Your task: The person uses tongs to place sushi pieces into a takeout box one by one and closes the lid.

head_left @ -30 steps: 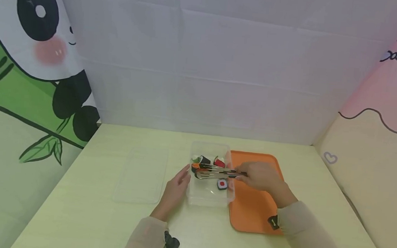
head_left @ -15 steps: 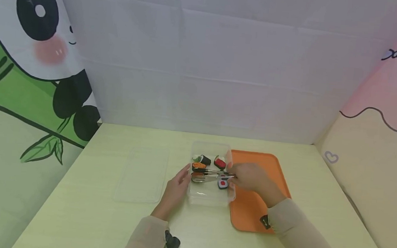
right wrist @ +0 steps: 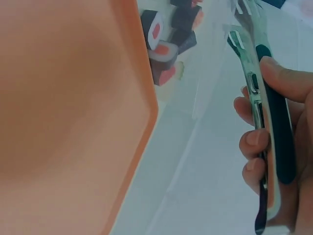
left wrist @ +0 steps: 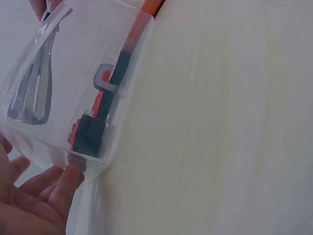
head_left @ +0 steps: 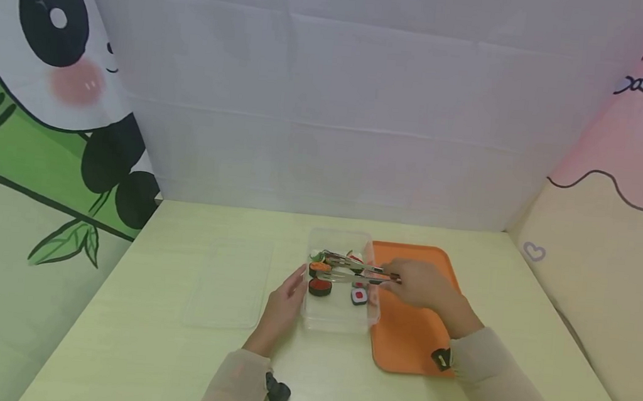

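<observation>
In the head view my left hand [head_left: 280, 314] touches the left wall of a clear plastic box [head_left: 340, 326], its fingers against the outside. My right hand [head_left: 426, 292] grips metal tongs [head_left: 349, 278] with dark handle grips [right wrist: 279, 132]. The tongs' arms stand apart over the back half of the box, and no piece shows between them. Inside lie toy sushi pieces: a red-topped one [head_left: 319, 288] at the left, an orange-topped one [head_left: 319, 267] behind it, and a square roll [head_left: 358, 296] at the right. The tongs partly cover other pieces at the back.
An orange tray [head_left: 409, 343] lies right of the box, beneath my right forearm. Left of the box a clear lid [head_left: 230, 284] lies flat on the pale table [head_left: 135, 337]. A white cloth wall [head_left: 336, 164] stands behind, with printed cartoon cloths at both sides.
The tongs moved left-forward over the box's left side and drew closer together, then rose, spread apart and moved back right. The red-topped sushi now shows uncovered. My left hand stays put.
</observation>
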